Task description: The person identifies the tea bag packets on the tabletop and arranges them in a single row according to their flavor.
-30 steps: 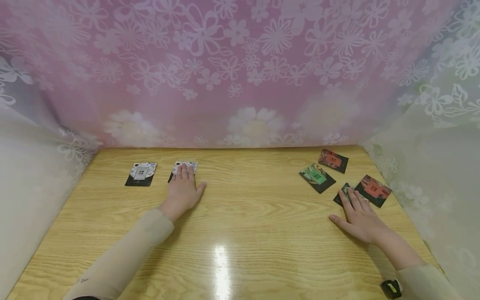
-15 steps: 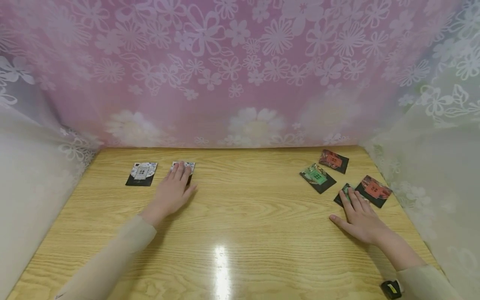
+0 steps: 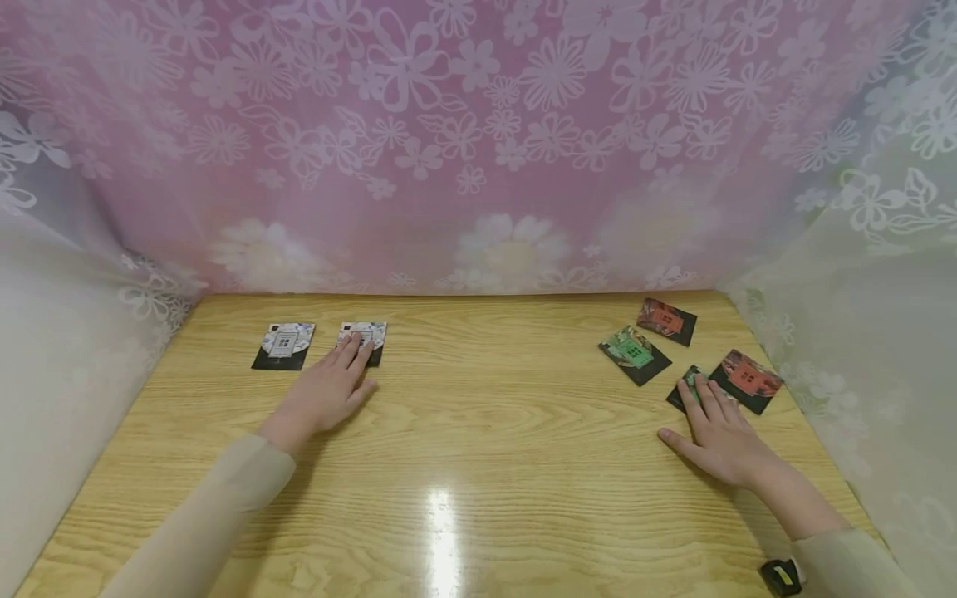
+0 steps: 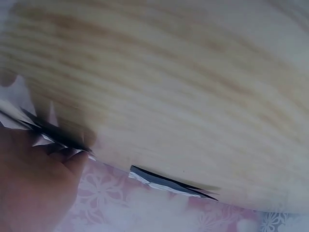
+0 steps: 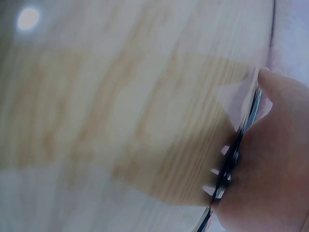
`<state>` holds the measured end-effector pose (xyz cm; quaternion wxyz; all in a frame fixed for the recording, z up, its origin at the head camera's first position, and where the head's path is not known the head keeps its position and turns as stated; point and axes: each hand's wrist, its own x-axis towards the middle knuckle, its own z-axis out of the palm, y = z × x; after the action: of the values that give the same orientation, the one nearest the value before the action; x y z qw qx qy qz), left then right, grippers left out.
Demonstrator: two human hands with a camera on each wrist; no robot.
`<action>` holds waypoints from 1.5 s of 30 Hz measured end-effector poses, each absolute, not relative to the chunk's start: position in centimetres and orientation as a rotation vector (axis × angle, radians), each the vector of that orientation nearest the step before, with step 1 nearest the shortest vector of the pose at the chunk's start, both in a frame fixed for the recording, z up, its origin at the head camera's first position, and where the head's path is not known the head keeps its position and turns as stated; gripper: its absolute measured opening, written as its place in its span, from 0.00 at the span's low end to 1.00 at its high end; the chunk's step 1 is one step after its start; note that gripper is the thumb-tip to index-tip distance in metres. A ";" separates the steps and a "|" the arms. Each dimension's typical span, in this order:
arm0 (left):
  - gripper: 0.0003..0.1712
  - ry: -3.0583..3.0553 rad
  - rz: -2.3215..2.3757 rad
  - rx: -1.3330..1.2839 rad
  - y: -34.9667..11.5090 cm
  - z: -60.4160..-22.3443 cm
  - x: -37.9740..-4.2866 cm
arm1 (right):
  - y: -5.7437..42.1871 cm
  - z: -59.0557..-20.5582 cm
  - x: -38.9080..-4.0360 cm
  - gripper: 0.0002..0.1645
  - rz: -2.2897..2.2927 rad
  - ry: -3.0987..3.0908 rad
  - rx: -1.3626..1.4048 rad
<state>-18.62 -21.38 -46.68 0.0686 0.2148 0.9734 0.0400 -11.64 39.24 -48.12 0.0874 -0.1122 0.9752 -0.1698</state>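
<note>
My left hand [image 3: 325, 394] lies with extended fingers over a flat black-and-white packet [image 3: 376, 331] with a floral print, covering its lower left part. A matching packet [image 3: 284, 345] lies flat to its left. On the right side, the fingers of my right hand [image 3: 718, 440] rest spread on a green-and-black packet [image 3: 675, 401], mostly hidden beneath them; the thumb stands out to the left on the wood. In the left wrist view a packet [image 4: 169, 183] shows edge-on beside the left hand [image 4: 38, 179]. The right wrist view has the right hand [image 5: 275, 159] along a packet's edge.
Another green packet [image 3: 632, 353] lies left of the right hand. One red packet [image 3: 748, 379] is close beside that hand, a second red one [image 3: 667, 321] farther back. Floral curtains [image 3: 478, 166] border the wooden table [image 3: 493, 415]. A small black device [image 3: 780, 575] is at the right wrist.
My left hand has slid left and toward the person, its fingertips now lower on the packet. That packet has shifted slightly left and shows more. The right hand has stayed in place.
</note>
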 end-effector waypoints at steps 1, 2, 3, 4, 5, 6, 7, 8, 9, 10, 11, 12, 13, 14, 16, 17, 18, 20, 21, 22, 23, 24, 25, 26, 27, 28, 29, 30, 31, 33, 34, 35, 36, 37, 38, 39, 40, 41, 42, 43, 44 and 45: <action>0.43 2.931 0.123 0.644 -21.3 -46.7 -18.6 | 39.2 -48.0 -11.6 0.61 -0.507 2.901 -0.340; 0.44 2.931 0.126 0.637 -21.3 -46.7 -18.6 | 39.1 -48.0 -11.6 0.61 -0.497 2.899 -0.337; 0.44 2.932 0.128 0.632 -21.3 -46.7 -18.6 | 39.1 -48.0 -11.6 0.60 -0.489 2.903 -0.339; 0.44 2.933 0.127 0.626 -21.4 -46.7 -18.5 | 39.2 -48.1 -11.6 0.60 -0.486 2.906 -0.333; 0.44 2.935 0.126 0.621 -21.4 -46.7 -18.5 | 39.2 -48.0 -11.6 0.60 -0.487 2.905 -0.340; 0.43 2.941 0.131 0.620 -21.5 -46.7 -18.5 | 39.2 -48.0 -11.6 0.60 -0.484 2.902 -0.335; 0.43 2.945 0.133 0.619 -21.5 -46.7 -18.5 | 39.2 -48.0 -11.6 0.61 -0.473 2.895 -0.331; 0.43 2.946 0.136 0.614 -21.6 -46.7 -18.5 | 39.2 -48.0 -11.6 0.61 -0.463 2.896 -0.322; 0.43 2.949 0.138 0.613 -21.7 -46.7 -18.5 | 39.2 -48.0 -11.6 0.61 -0.463 2.896 -0.313; 0.43 2.947 0.140 0.608 -21.7 -46.7 -18.5 | 39.2 -47.9 -11.6 0.61 -0.470 2.891 -0.313; 0.42 2.948 0.143 0.610 -21.8 -46.7 -18.5 | 39.2 -47.8 -11.6 0.61 -0.464 2.884 -0.316; 0.42 2.948 0.144 0.613 -21.8 -46.7 -18.5 | 39.1 -47.6 -11.6 0.61 -0.453 2.878 -0.308; 0.42 2.945 0.140 0.612 -21.8 -46.6 -18.6 | 39.0 -47.6 -11.6 0.61 -0.453 2.875 -0.307; 0.42 2.942 0.137 0.611 -21.8 -46.6 -18.6 | 38.9 -47.4 -11.6 0.61 -0.451 2.873 -0.306; 0.42 2.940 0.136 0.613 -21.8 -46.5 -18.6 | 38.7 -47.3 -11.6 0.61 -0.443 2.864 -0.310; 0.42 2.940 0.134 0.615 -21.9 -46.5 -18.6 | 38.7 -47.2 -11.5 0.61 -0.435 2.864 -0.305; 0.42 2.940 0.134 0.617 -21.9 -46.5 -18.6 | 38.6 -47.2 -11.5 0.61 -0.432 2.864 -0.303; 0.43 2.940 0.132 0.619 -21.9 -46.5 -18.6 | 38.6 -47.4 -11.5 0.61 -0.447 2.875 -0.296; 0.43 2.940 0.133 0.622 -22.0 -46.5 -18.6 | 38.6 -47.4 -11.5 0.61 -0.450 2.879 -0.298; 0.43 2.942 0.131 0.625 -22.0 -46.5 -18.6 | 38.6 -47.4 -11.5 0.61 -0.452 2.883 -0.302; 0.42 2.945 0.129 0.631 -22.0 -46.5 -18.6 | 38.6 -47.5 -11.5 0.61 -0.456 2.885 -0.305; 0.42 2.949 0.130 0.635 -22.1 -46.5 -18.6 | 38.7 -47.6 -11.5 0.61 -0.447 2.885 -0.306; 0.42 2.952 0.125 0.638 -22.1 -46.5 -18.7 | 38.7 -47.6 -11.6 0.61 -0.443 2.885 -0.306; 0.42 2.955 0.124 0.640 -22.0 -46.4 -18.7 | 38.7 -47.6 -11.6 0.61 -0.441 2.885 -0.309; 0.42 2.961 0.123 0.648 -21.9 -46.3 -18.8 | 38.7 -47.6 -11.6 0.61 -0.433 2.881 -0.314; 0.42 2.966 0.121 0.655 -21.8 -46.2 -18.8 | 38.7 -47.5 -11.6 0.61 -0.425 2.881 -0.315; 0.42 2.970 0.122 0.661 -21.7 -46.1 -18.9 | 38.7 -47.5 -11.6 0.61 -0.429 2.884 -0.307; 0.42 2.973 0.120 0.667 -21.5 -46.1 -19.0 | 38.7 -47.5 -11.7 0.61 -0.417 2.882 -0.304; 0.42 2.974 0.118 0.677 -21.2 -46.0 -19.1 | 38.7 -47.4 -11.7 0.61 -0.416 2.880 -0.301; 0.42 2.976 0.114 0.709 -20.6 -45.8 -19.4 | 38.7 -47.2 -11.8 0.61 -0.403 2.874 -0.301; 0.41 2.976 0.117 0.725 -20.3 -45.8 -19.5 | 38.7 -47.2 -11.8 0.61 -0.399 2.872 -0.301; 0.41 2.973 0.118 0.741 -19.9 -45.7 -19.6 | 38.7 -47.2 -11.8 0.61 -0.411 2.871 -0.299; 0.41 2.970 0.113 0.760 -19.4 -45.7 -19.7 | 38.7 -47.1 -11.8 0.61 -0.401 2.866 -0.306; 0.41 2.967 0.110 0.781 -19.0 -45.7 -19.8 | 38.7 -47.1 -11.8 0.61 -0.401 2.863 -0.305; 0.40 2.965 0.105 0.802 -18.5 -45.7 -20.0 | 38.8 -47.1 -11.8 0.61 -0.402 2.861 -0.304; 0.40 2.962 0.100 0.822 -18.0 -45.6 -20.1 | 38.8 -47.2 -11.9 0.61 -0.398 2.858 -0.302; 0.40 2.959 0.096 0.843 -17.4 -45.5 -20.2 | 38.8 -47.2 -11.9 0.62 -0.401 2.859 -0.302; 0.40 2.953 0.088 0.861 -16.9 -45.5 -20.4 | 38.9 -47.4 -11.9 0.62 -0.405 2.861 -0.305; 0.40 2.949 0.077 0.880 -16.3 -45.5 -20.6 | 39.0 -47.4 -11.9 0.62 -0.398 2.861 -0.304; 0.40 2.945 0.064 0.900 -15.8 -45.6 -20.8 | 39.1 -47.6 -12.0 0.62 -0.403 2.860 -0.302; 0.40 2.939 0.052 0.917 -15.2 -45.6 -21.0 | 39.3 -47.8 -12.0 0.63 -0.406 2.863 -0.304; 0.40 2.932 0.039 0.934 -14.6 -45.7 -21.2 | 39.3 -47.8 -12.0 0.63 -0.406 2.865 -0.305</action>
<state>-21.17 -14.62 -45.69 0.0320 0.3032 0.9523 0.0128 -12.00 39.28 -47.85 0.1156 -0.1041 0.9781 -0.1386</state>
